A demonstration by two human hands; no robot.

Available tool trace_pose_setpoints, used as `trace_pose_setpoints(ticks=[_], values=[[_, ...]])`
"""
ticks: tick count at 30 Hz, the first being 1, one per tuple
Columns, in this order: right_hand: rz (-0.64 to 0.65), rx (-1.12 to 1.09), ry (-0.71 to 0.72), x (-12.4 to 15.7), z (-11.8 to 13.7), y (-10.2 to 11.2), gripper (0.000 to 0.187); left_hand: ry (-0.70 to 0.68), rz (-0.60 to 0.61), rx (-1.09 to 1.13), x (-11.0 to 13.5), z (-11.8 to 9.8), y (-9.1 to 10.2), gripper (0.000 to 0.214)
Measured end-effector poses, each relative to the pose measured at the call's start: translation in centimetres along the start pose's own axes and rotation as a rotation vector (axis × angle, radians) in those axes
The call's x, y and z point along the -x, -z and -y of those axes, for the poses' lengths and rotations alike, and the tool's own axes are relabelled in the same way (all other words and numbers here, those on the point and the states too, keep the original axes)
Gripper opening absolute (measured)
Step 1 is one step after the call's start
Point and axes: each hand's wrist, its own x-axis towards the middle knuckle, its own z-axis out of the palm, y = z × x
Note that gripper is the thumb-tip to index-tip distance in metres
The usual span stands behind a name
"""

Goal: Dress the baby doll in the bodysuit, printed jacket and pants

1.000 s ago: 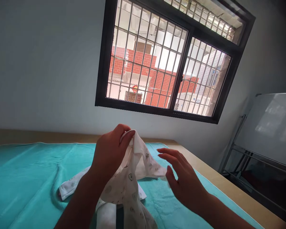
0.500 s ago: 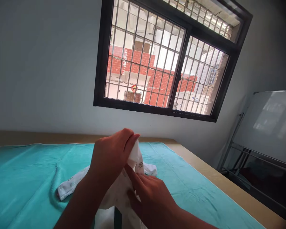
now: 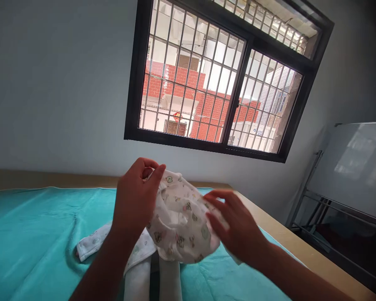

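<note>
A small white baby garment [image 3: 178,217] printed with little animals is held up above a teal cloth [image 3: 34,234] spread over a table. My left hand [image 3: 138,200] pinches its upper left edge between thumb and fingers. My right hand [image 3: 235,225] grips its right side, fingers curled into the fabric. Between the two hands the cloth is stretched wide. A sleeve [image 3: 90,246] of the garment trails on the teal cloth at the left, and two white parts hang down below.
The wooden table edge [image 3: 301,246] runs along the right and the back. A barred window [image 3: 219,79] sits in the grey wall behind. At the far right a whiteboard [image 3: 354,167] stands on a metal frame.
My right hand has moved out to the right and taken hold of the garment's side. The bunched fabric has been spread open between both hands, showing its printed face.
</note>
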Motion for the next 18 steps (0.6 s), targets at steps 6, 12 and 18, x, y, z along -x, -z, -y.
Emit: trace_pose_setpoints(ticks=[6,12,18], values=[[0.518,-0.268,0.216,-0.1,4.6,-1.1,0.052,0.077,0.164,0.201,0.9,-0.6,-0.8,0.029],[0.587,0.034,0.333,0.6,1.9,-2.6,0.031,0.144,0.007,0.171,-0.2,-0.2,0.7,0.024],[0.397,0.12,0.47,-0.9,2.9,0.3,0.016,0.183,-0.042,0.247,0.0,0.1,0.8,0.026]])
